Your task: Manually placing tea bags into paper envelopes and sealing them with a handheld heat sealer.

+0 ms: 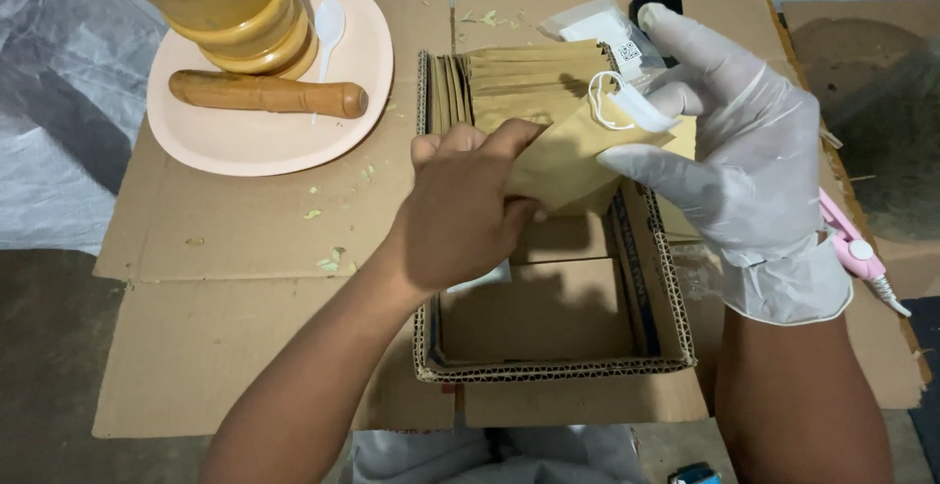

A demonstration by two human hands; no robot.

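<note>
My bare left hand (460, 212) grips a small brown paper pouch (568, 156) from the left side, above an open cardboard box (548, 367). My right hand (734, 146), in a white glove, pinches the pouch's upper right corner together with a small white plastic scoop or clip (632, 104). A row of similar brown pouches (524, 78) stands packed at the far end of the box. The near part of the box floor is bare cardboard.
A peach plate (274, 141) at the far left carries a wooden pestle (264, 94), a yellow-brown mortar (230, 4) and a white spoon (328, 22). A clear packet (597, 24) lies behind the box. A pink tool (852, 244) lies at right. Flattened cardboard (225, 239) covers the floor.
</note>
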